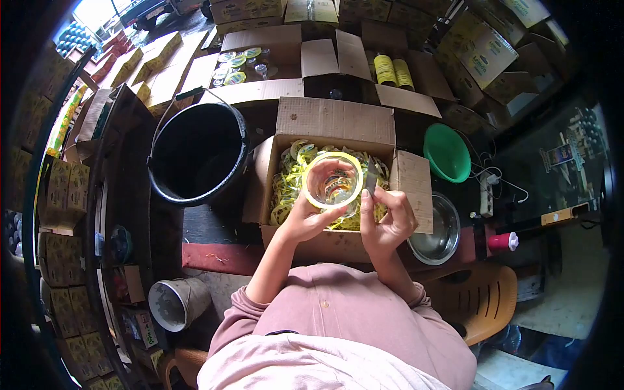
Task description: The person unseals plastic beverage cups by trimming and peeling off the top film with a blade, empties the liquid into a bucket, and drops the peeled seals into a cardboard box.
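Note:
A clear plastic cup with a yellow rim (357,170) is held by my left hand (304,220), whose fingers wrap round its lower left side. Close to the cup's right side, my right hand (389,222) pinches a small dark flat blade-like piece (371,177) between thumb and fingers. Both hands are above an open cardboard box (335,120) filled with yellow and clear plastic scraps (286,185). The lower part of the cup is partly covered by my left thumb.
A black bucket (198,153) stands left of the box. On the right are a green basin (447,153), a metal bowl (437,235), a power strip (486,195) and a pink thread spool (502,242). Behind are boxes with cups (235,78) and yellow lid stacks (385,70).

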A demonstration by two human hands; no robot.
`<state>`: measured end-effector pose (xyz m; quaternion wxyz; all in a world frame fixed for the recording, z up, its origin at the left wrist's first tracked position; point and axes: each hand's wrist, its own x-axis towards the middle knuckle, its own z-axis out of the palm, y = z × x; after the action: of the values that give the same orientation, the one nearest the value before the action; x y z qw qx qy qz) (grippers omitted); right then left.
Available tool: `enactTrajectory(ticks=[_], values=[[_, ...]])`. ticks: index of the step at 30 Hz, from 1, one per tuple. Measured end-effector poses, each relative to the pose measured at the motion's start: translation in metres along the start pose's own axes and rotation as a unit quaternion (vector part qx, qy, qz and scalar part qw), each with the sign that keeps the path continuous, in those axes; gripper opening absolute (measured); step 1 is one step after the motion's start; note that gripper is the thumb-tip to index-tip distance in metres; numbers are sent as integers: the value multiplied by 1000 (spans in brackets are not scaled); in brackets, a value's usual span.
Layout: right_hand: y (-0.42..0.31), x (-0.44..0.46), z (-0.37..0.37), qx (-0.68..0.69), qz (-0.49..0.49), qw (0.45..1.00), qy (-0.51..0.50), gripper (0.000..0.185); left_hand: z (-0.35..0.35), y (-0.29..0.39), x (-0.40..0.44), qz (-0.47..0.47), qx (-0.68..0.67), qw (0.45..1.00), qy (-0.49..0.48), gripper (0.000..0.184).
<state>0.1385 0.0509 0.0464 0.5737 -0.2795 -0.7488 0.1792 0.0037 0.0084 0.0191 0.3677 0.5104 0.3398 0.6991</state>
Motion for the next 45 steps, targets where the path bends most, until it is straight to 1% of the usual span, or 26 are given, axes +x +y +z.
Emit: enactTrajectory(ticks=[4,7,10,13,16,19,22,24,28,30,33,34,37,41,45], values=[[-2,-4,-2,-21,-4,1000,0,17,3,-1,-2,-10,-34,999,9,65],[-4,-4,-2,-25,-4,1000,-1,18,5,-3,-3,1,-20,1000,11,68],[-5,-4,-1,-34,-13,999,3,18,5,-9,-5,22,18,1000,11,70],[-4,-4,0,-38,-11,999,7,18,5,-7,-5,42,92,995,-7,73],[-2,-2,-2,-40,-12,999,-2,21,5,-6,-8,19,82,996,2,72],[-2,2,-3,-34,-18,999,-4,23,0,-9,-11,15,147,989,-10,71],[-2,3,-4,-35,-22,999,-6,23,-1,-6,-11,3,146,989,-11,72],[-2,4,-3,-47,-28,998,-1,23,-4,-7,-12,-2,172,985,-21,73],[4,12,-3,4,-7,1000,-22,22,-7,-3,-13,13,208,975,-76,73],[12,12,-2,51,11,998,-28,20,-6,-6,-14,1,168,984,-63,72],[10,12,-3,56,35,998,5,17,0,1,-10,-10,81,996,-39,72],[8,9,-7,61,47,997,-12,15,2,4,-8,-14,47,998,-30,72],[0,1,-11,54,56,997,-11,15,0,1,-6,-8,9,1000,-4,72],[-10,-5,-9,55,34,998,-24,15,-1,1,-5,11,43,999,-5,76],[-12,-3,-7,19,19,999,-22,17,2,2,-6,-4,45,999,-2,74]])
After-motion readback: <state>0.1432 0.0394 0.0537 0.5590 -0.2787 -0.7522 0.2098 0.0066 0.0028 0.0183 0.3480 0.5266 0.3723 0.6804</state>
